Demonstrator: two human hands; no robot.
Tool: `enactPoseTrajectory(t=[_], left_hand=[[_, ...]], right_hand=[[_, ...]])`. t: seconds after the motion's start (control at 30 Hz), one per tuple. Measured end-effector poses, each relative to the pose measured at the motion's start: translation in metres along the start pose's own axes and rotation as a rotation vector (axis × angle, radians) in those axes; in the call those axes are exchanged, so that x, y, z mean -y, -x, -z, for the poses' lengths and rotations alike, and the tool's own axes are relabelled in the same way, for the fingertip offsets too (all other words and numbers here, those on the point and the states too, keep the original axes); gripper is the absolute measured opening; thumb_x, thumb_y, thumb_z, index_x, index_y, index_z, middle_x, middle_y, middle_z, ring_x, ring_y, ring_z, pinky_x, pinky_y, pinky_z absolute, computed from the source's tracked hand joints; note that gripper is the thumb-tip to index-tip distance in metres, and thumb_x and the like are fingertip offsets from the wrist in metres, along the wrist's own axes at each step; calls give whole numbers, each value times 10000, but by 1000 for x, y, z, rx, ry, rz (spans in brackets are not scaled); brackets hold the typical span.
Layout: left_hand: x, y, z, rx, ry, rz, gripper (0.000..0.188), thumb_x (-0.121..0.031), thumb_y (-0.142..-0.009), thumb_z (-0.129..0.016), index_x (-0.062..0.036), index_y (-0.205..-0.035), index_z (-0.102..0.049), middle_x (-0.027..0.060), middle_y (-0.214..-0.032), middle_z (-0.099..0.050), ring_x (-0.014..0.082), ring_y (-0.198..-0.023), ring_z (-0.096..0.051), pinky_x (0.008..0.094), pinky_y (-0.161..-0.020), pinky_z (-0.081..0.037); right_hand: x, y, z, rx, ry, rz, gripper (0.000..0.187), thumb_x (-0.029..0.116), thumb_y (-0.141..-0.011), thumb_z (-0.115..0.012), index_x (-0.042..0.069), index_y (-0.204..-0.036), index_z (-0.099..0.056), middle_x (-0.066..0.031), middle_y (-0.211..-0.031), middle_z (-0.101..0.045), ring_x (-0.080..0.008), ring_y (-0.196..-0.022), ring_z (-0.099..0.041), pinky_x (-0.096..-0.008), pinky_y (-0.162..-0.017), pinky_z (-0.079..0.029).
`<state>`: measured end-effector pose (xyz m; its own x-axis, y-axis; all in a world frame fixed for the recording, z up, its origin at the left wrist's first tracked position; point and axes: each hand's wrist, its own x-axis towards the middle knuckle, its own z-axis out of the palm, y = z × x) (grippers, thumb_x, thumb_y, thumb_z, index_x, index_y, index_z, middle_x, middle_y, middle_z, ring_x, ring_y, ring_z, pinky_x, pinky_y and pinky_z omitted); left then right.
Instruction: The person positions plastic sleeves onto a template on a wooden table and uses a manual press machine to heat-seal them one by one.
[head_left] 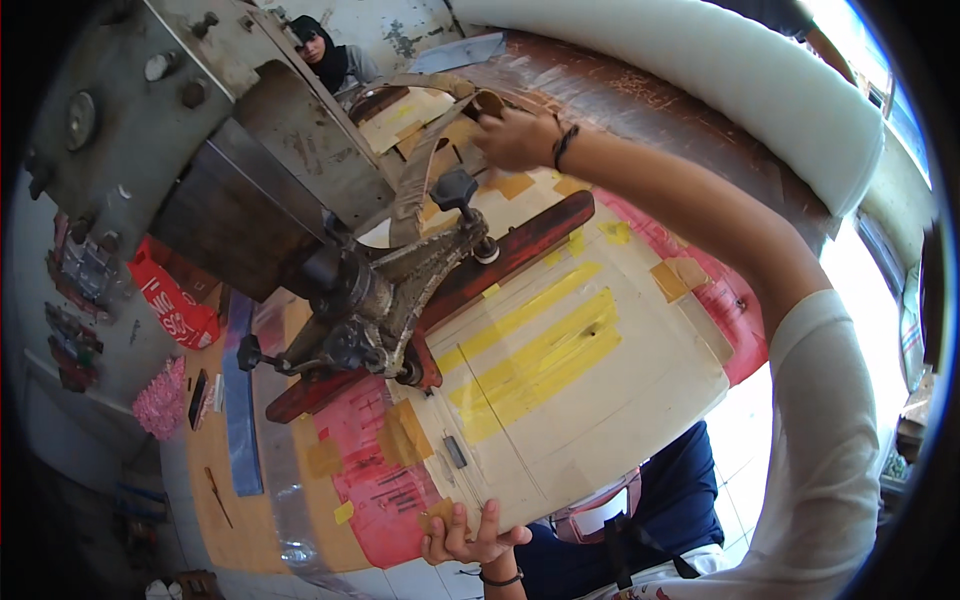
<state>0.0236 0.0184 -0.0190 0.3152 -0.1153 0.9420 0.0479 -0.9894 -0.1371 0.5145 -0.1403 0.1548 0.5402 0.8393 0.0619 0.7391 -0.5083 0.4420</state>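
My right hand (515, 140) reaches far across to the back and closes on a curved brown strip (487, 104), which loops beside the machine. My left hand (472, 540) is at the near edge of a cream board (640, 370), its fingers apart and touching the edge. Yellow tape bands (545, 365) and a small grey piece (455, 452) lie on the board. Above it, a machine head (360, 310) with black knobs carries a long red bar (520, 250) slanting across the board. Red sheeting (385, 490) with brown tape patches shows under the board's left side.
A large white roll (700, 85) lies on the brown table (590, 85) at the back right. Left are a blue strip (240, 400), a red bag (175, 300), a pink bundle (160, 398) and a thin tool (218, 497). Another person (330, 60) is behind the machine.
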Motion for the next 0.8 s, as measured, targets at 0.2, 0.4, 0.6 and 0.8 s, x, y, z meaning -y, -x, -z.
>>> enactPoseTrajectory(t=[0.2, 0.4, 0.6, 0.8], left_hand=[[-1, 3, 6, 2, 21, 12, 487, -569, -963, -360, -254, -1016, -728, 66, -1149, -635, 327, -1207, -435, 513, -1043, -304], [-3, 8, 8, -9, -21, 61, 533, -675, -965, -311, -336, -998, -721, 15, -1115, -641, 261, -1219, -473, 503, -1100, -232], [-4, 2, 4, 7, 38, 43, 491, -607, -939, -349, -285, -974, -717, 39, -1116, -624, 295, -1220, -431, 516, -1093, -239], [-2, 6, 12, 62, 6, 95, 507, -727, -950, -347, -391, -1036, -716, -22, -1164, -601, 240, -1269, -432, 491, -1135, -200]], right_hand=[[22, -15, 41, 45, -134, -7, 534, 137, -928, -566, 365, -1411, -562, -32, -1188, -667, -272, -1137, -644, -419, -886, -555], [46, -43, 18, 185, -4, 122, 418, 172, -876, -636, 263, -1281, -682, -90, -1224, -708, -257, -1134, -673, -398, -898, -554], [21, -100, -44, -98, -113, 29, 489, 156, -732, -727, 202, -1218, -694, -54, -1143, -730, -268, -1052, -701, -365, -862, -562], [1, -103, -57, -562, 5, 261, 403, 189, -780, -703, 186, -1183, -693, -70, -1157, -723, -268, -1060, -696, -386, -879, -556]])
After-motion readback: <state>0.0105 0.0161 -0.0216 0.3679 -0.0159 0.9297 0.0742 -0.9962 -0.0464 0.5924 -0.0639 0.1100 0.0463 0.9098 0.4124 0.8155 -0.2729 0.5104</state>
